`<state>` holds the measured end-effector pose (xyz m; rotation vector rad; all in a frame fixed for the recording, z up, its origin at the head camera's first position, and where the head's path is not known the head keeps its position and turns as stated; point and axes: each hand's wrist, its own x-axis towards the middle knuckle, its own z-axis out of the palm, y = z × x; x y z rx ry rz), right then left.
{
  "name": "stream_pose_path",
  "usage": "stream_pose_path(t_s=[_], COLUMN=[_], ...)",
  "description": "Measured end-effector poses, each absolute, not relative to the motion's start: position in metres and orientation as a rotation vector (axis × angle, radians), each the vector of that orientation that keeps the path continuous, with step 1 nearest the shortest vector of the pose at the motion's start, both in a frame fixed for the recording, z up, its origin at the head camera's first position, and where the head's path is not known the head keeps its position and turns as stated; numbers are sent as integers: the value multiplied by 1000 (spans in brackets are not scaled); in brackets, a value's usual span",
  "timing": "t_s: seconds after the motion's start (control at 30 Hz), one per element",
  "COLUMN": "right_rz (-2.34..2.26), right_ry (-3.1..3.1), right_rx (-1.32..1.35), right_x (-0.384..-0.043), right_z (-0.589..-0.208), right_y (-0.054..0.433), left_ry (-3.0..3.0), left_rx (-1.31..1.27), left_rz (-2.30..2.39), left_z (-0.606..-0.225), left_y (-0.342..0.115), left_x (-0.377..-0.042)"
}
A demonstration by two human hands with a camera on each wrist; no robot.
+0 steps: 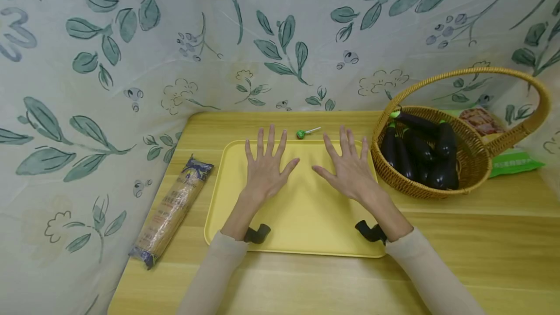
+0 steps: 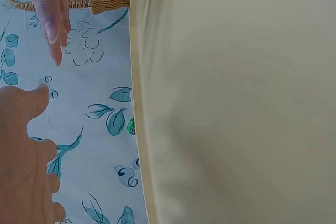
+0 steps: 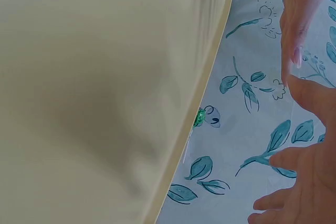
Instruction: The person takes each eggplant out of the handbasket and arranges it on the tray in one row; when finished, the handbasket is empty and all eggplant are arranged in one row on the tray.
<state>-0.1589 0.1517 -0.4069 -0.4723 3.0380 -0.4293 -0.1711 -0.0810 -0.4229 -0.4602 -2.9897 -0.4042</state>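
Both hands hover palm down over a yellow tray (image 1: 306, 218) on the wooden table, fingers spread and holding nothing. The left hand (image 1: 266, 169) is above the tray's left half, its fingertips reaching past the far rim. Over the right half is the right hand (image 1: 349, 169), its thumb pointing toward the left one. Just beyond the far rim, between the two hands, lies a lollipop (image 1: 301, 134) with a green wrapper and white stick. Each wrist wears a black camera mount. In the left wrist view the left hand (image 2: 23, 156) shows at the left; the right wrist view shows the right hand (image 3: 307, 161).
A long clear packet of noodles (image 1: 172, 210) with blue ends lies left of the tray. At the right stands a wicker basket (image 1: 477, 179) with a tall handle, holding several eggplants (image 1: 420, 147). Behind it is a green package (image 1: 516, 162). A leaf-patterned cloth (image 1: 236, 28) hangs behind the table.
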Motion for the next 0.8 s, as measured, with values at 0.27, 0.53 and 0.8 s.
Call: stream_pose_path(t_s=[0.27,0.53,0.8], right_rz=[-437,-405,-437], right_ry=[3022,3028,2999], right_rx=[-477,-509,-527], right_x=[-158,-154,-151], right_z=[-407,-405,-402], right_y=[153,152,149], left_ry=[-3027,-3108,-3184], left_rx=[-447,-480,-485], left_rz=[-446,-631,-854], left_z=[-423,-417,-422], left_y=[-92,-134,-195], left_x=[-171,-164,-150])
